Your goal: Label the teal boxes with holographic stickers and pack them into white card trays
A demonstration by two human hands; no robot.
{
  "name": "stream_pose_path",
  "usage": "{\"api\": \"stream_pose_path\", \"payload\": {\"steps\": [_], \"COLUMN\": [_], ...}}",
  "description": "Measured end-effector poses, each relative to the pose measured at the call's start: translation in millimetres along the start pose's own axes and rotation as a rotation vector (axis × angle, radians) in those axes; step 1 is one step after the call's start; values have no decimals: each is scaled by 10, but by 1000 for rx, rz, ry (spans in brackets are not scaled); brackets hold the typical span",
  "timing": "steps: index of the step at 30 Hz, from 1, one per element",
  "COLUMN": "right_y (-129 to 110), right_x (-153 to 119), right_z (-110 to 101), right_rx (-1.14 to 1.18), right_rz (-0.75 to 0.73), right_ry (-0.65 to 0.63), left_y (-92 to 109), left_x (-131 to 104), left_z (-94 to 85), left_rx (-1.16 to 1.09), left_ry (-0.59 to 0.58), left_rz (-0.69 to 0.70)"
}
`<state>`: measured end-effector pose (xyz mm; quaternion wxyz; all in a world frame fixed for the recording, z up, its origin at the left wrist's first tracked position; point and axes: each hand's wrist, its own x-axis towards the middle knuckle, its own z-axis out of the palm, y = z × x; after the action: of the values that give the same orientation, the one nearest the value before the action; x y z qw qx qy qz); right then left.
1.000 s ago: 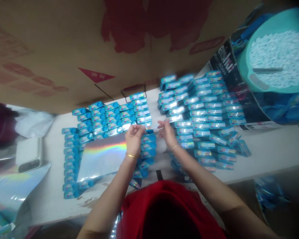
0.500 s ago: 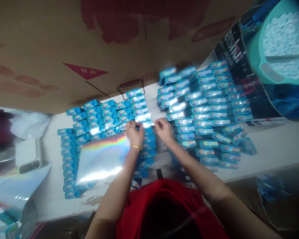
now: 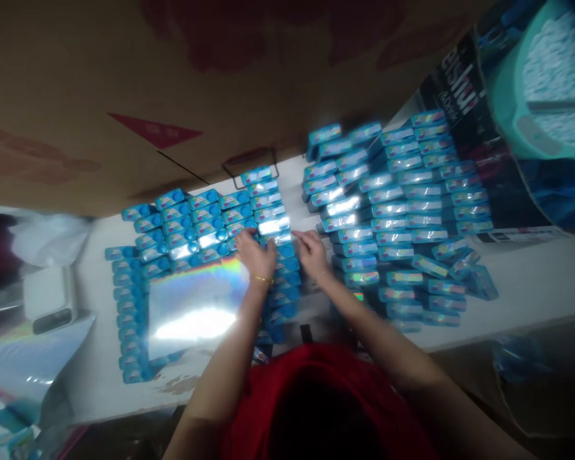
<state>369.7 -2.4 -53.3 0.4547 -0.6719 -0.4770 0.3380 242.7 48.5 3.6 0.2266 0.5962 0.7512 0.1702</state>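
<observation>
Small blue boxes with shiny labels stand in rows on the white table. My left hand rests at the left side of a column of them, thumb and fingers apart, beside a glossy-topped box. At that box's right end is my right hand, its index finger stretched toward the box and the other fingers curled in. Whatever lies between its fingertips is too blurred to make out. Left of my left hand, a silvery rainbow-sheened sheet lies over some boxes.
A big cardboard carton walls off the back. More blue boxes fill the right side, some tipped over. A teal tub of pale small pieces stands at far right. A white device and clear plastic bag sit left.
My left hand's thumb and fingers have spread apart a little. My right index finger has straightened toward the box. The whole view has shifted slightly.
</observation>
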Motion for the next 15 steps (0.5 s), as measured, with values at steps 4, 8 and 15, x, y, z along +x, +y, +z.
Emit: {"api": "stream_pose_path", "payload": {"steps": [4,8,15], "right_y": [23,-298,-965], "right_x": [-54,-66,-314], "right_z": [-53,-119,365], "right_rx": [-83,-235,-266], "right_rz": [-70,-99,-154], "right_ry": [-197,-159,-229], "left_y": [12,-122,-893], "left_x": [26,171,294], "left_z": [20,-292,-1136], "left_rx": [25,-81,213], "left_ry": [-24,-135,-294], "left_rz": [5,193,486]}}
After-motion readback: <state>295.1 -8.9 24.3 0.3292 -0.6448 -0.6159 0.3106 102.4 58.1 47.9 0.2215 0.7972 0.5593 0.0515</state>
